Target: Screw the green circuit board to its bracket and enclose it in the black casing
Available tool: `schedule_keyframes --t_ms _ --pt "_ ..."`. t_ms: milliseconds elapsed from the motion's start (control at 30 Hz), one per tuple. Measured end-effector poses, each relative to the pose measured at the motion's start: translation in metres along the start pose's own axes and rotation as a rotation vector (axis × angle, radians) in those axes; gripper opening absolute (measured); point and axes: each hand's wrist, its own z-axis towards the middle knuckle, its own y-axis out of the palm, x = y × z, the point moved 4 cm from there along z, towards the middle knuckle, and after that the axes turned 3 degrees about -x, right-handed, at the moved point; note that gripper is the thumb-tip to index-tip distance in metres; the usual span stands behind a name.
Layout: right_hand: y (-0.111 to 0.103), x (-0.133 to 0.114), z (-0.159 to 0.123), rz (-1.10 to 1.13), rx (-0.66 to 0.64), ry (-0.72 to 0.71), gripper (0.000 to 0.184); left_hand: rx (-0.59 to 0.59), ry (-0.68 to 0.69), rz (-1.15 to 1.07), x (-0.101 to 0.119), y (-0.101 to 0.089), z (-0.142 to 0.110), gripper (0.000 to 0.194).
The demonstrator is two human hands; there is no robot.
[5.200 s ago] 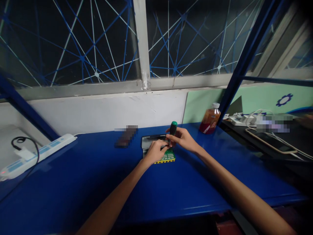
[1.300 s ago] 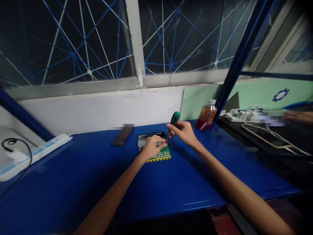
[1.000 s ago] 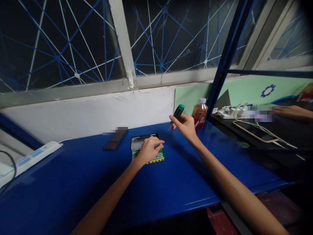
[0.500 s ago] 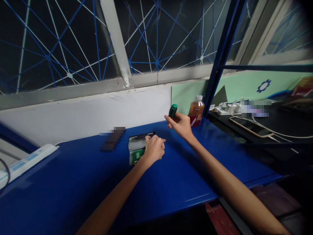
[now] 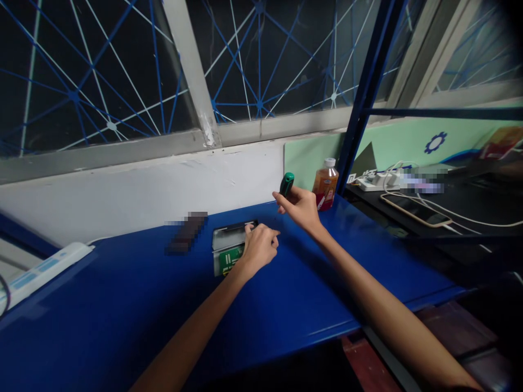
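My right hand (image 5: 301,209) is raised above the blue table, its fingers wrapped round the green and black handle of a screwdriver (image 5: 287,184). The handle points up; the shaft is hidden. An open, shallow case (image 5: 229,237) lies on the table, its lid tilted back toward the wall. Inside its near half is a green card or packet (image 5: 229,260) with pale print. My left hand (image 5: 261,246) is over the right end of the case and covers part of it. Its fingers are curled, and what they hold, if anything, is hidden.
A bottle of amber drink (image 5: 326,188) stands behind my right hand, near the blue frame post. A blurred-out dark object (image 5: 188,233) lies left of the case. A white power strip (image 5: 47,275) is at the far left. A phone (image 5: 414,209) with cables rests on the dark desk at right.
The view has shifted slightly. My left hand has moved a little to the right over the case, uncovering more of the green card. My right hand still holds the screwdriver up.
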Motion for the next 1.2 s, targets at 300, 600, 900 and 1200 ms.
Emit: schedule_keyframes --t_ms 300,600,900,1200 --pt "0.003 -0.006 -0.002 -0.036 -0.030 -0.009 0.037 -0.040 0.013 -0.116 -0.004 0.000 -0.003 0.033" --pt "0.007 -0.007 -0.004 -0.011 -0.065 0.000 0.036 0.028 0.074 -0.258 -0.019 -0.009 -0.010 0.023" --pt "0.008 -0.008 -0.005 -0.018 -0.071 -0.003 0.036 0.130 0.072 -0.368 -0.024 -0.014 -0.010 0.019" --pt "0.024 -0.010 -0.011 0.183 -0.185 0.023 0.027 0.133 0.095 -0.333 -0.058 -0.045 -0.042 0.017"
